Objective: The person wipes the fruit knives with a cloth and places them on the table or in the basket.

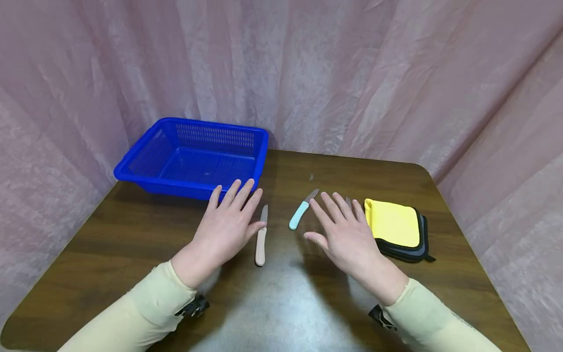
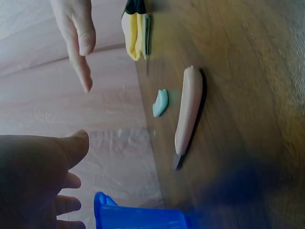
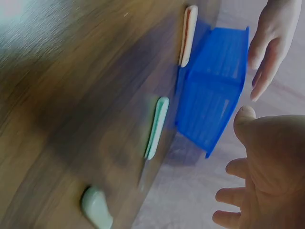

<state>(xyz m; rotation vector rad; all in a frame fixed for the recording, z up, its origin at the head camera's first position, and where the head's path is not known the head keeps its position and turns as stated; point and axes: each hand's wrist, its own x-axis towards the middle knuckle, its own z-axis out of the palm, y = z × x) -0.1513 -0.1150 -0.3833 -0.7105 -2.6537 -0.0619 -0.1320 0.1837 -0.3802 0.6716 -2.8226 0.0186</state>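
Both hands hover flat over the brown table (image 1: 132, 234), palms down, fingers straight and spread, holding nothing. Left hand (image 1: 228, 220) is released, thumb side just beside the beige-handled knife (image 1: 261, 239), which lies on the table at its 3 o'clock, blade pointing toward 12; from the head view I cannot tell whether the thumb touches the handle, and the left wrist view shows the hand above the table, apart from the knife. Right hand (image 1: 347, 234) is also released, fingers fanned toward 11 o'clock. The light-blue-handled knife (image 1: 301, 213) lies at its 10 o'clock, between the two hands, handle toward 7 and blade toward 1, not touched. A third knife tip (image 1: 348, 200) peeks out just past the right fingertips at 12 o'clock, mostly hidden under the hand; the right wrist view shows a pale green handle (image 3: 97, 210) on the table below that hand. Folded yellow cloth (image 1: 392, 222) on a dark grey one sits at the right hand's 3 o'clock, just beside it, near the table's right edge. Blue plastic basket (image 1: 132, 168) stands at the left hand's 11 o'clock at the table's far left, near the fingertips but apart from them. Cream sleeves cover both forearms, with a black strap at each wrist. A pink curtain (image 1: 352, 73) backs the table.
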